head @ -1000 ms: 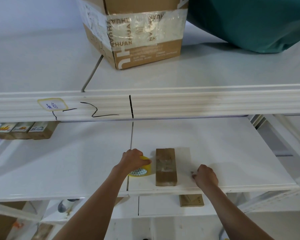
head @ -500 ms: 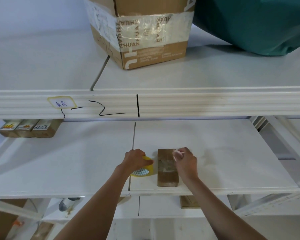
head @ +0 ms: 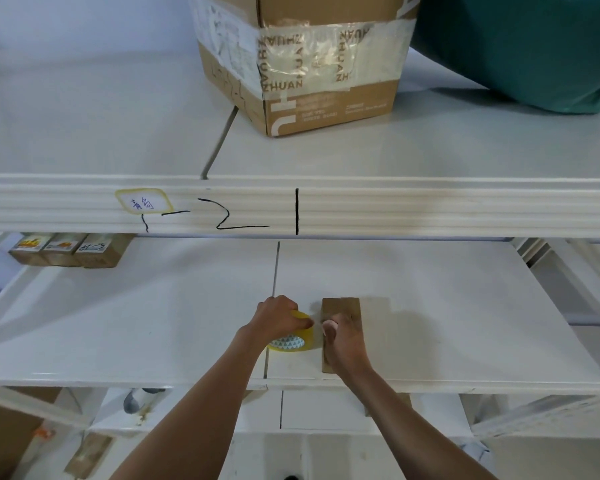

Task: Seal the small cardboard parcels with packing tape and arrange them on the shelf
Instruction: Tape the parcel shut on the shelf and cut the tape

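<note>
My left hand (head: 276, 315) grips the tape roll (head: 293, 336) on the shelf (head: 465, 323). My right hand (head: 343, 339), fingers curled, rests on the parcel (head: 342, 308) just beside it; whether it pinches anything, I cannot tell.

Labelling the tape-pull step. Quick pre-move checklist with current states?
1. Left hand grips tape roll: ok.
2. Right hand over parcel: ok.
3. Right fingers pinching the tape end: cannot tell.
4. Parcel flat on the shelf, roll beside it: ok.
5. Tape already across the parcel: cannot tell.
6. Room near the three parcels at back left: ok.
</note>
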`<state>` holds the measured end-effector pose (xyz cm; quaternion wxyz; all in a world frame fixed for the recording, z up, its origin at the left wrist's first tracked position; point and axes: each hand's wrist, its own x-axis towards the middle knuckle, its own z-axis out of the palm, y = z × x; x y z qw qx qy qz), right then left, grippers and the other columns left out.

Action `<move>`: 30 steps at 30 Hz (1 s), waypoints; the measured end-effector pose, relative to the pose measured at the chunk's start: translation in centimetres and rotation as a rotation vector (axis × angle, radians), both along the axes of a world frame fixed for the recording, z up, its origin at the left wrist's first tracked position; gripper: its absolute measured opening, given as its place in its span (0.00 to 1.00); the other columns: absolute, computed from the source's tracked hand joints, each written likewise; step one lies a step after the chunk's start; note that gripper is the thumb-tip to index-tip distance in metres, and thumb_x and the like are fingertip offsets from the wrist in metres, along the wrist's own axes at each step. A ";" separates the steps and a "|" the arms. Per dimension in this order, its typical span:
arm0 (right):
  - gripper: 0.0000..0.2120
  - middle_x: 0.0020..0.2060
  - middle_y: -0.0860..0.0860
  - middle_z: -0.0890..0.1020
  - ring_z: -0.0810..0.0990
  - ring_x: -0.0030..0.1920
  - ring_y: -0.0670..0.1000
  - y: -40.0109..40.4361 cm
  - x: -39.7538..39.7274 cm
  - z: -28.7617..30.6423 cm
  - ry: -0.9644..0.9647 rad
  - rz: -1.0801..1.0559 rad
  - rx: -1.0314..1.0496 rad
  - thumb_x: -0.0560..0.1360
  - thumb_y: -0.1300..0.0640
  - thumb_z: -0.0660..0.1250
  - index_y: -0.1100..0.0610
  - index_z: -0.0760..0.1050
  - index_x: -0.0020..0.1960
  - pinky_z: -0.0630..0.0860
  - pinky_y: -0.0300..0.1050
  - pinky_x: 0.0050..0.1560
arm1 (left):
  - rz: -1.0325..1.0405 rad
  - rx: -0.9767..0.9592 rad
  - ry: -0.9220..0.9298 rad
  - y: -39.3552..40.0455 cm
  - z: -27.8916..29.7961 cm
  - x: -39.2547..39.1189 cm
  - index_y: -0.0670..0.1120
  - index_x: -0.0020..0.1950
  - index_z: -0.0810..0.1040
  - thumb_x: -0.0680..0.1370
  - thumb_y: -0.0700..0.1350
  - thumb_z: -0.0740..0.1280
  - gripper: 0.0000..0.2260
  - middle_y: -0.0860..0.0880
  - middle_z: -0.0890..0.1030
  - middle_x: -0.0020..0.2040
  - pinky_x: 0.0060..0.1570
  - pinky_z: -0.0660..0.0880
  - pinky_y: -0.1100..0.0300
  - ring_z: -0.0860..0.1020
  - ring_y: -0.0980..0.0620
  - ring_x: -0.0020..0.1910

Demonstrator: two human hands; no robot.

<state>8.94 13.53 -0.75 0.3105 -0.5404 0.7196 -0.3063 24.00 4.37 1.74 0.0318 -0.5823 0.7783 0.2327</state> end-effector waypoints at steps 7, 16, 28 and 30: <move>0.05 0.35 0.47 0.71 0.73 0.36 0.46 0.0 0.2 0.3 0.039 0.049 -0.058 0.84 0.58 0.59 0.59 0.66 0.50 0.67 0.36 0.33 | 0.002 -0.013 0.021 -0.2 -0.3 0.1 0.46 0.50 0.83 0.76 0.63 0.67 0.21 0.50 0.82 0.46 0.50 0.76 0.58 0.77 0.52 0.43; 0.09 0.34 0.45 0.71 0.73 0.33 0.44 0.7 0.4 0.9 0.006 0.073 -0.109 0.85 0.55 0.59 0.60 0.67 0.50 0.71 0.30 0.33 | 0.004 0.002 0.026 0.0 0.2 0.2 0.49 0.43 0.79 0.76 0.63 0.67 0.17 0.52 0.79 0.42 0.47 0.75 0.60 0.77 0.52 0.43; 0.07 0.33 0.48 0.70 0.71 0.30 0.44 0.8 0.5 1.1 0.007 0.072 -0.043 0.83 0.60 0.59 0.60 0.66 0.47 0.71 0.31 0.29 | 0.035 0.043 0.052 0.0 0.1 0.3 0.48 0.42 0.80 0.75 0.63 0.68 0.18 0.52 0.78 0.39 0.44 0.74 0.59 0.79 0.51 0.43; 0.09 0.32 0.48 0.69 0.68 0.30 0.44 1.0 0.6 1.1 -0.035 0.054 -0.038 0.78 0.53 0.60 0.57 0.66 0.43 0.68 0.33 0.28 | 0.044 0.054 0.066 0.0 0.1 0.4 0.50 0.40 0.78 0.74 0.64 0.68 0.17 0.53 0.77 0.37 0.41 0.72 0.60 0.79 0.50 0.43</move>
